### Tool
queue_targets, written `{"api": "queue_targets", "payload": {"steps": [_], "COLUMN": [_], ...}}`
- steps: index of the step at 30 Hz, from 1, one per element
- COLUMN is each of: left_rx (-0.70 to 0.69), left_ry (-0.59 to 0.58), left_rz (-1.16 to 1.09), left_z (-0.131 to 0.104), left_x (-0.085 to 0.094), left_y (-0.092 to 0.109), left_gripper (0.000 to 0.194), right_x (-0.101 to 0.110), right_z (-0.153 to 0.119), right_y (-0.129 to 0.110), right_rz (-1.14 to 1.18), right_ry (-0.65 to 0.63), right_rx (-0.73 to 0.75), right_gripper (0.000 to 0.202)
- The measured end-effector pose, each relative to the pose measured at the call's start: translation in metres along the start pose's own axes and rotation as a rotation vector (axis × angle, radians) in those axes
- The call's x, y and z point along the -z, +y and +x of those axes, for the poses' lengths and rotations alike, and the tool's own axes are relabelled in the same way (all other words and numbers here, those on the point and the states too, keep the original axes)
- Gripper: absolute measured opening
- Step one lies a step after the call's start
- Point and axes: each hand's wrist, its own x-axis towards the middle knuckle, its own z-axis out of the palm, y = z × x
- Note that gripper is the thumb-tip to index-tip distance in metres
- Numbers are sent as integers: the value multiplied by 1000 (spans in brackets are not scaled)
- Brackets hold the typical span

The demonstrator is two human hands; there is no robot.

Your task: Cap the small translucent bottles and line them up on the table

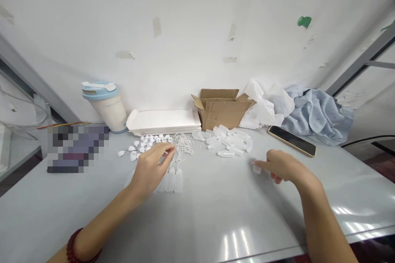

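My left hand (154,166) is over the left middle of the grey table, thumb and index finger pinched at the edge of a tangle of white cords (182,144); what they hold is too small to make out. Below it lie several translucent sleeves (178,181) with cords, partly covered by the hand. Several small white caps (142,144) are scattered behind and left of it. At the right, my right hand (276,166) points its index finger down onto a small translucent piece (256,169), the other fingers curled. Several clear tubes (226,137) lie piled between the hands, farther back.
Against the wall stand a cup with a blue lid (111,109), stacked white envelopes (165,121), an open cardboard box (220,113) and white plastic bags (262,104). A phone (291,140) and blue cloth (319,115) lie at the right. A pixelated object (77,148) is at the left.
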Motion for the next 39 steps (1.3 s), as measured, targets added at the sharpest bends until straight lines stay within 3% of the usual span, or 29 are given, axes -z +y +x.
{"api": "queue_targets", "payload": {"steps": [2,7,9,13,16,23,33,39], "left_rx": [111,433,522,591,586,575,590,623], "left_ry": [-38,-148,-184,-262,-296,-375,-536,-542], "left_rz": [-64,-260,-348,-508,-577,-594,-678,-741], "left_z": [-1,-2,-3,-4,-5,-10,-14,-17], "left_x": [-1,1,3,7,8,5,-1,-6], "left_y": [2,10,15,25,32,36,39,37], "left_gripper": [13,16,18,16,14,14,14,14], "right_x": [0,-7,-12,-28,-40,-55,-58,-63], "right_z": [0,-6,-10,-23,-33,-34,-35,-36], "right_y": [-2,-20,-29,-53,-70,-78,-79,-80], "right_rz": [20,-93,-17,385,443,439,463,482], "right_ry": [-44,174,214,123,72,86,122,142], "right_rx": [32,174,338,761,936,993,1016,1093], "right_gripper": [32,27,23,7,7,13,17,17]}}
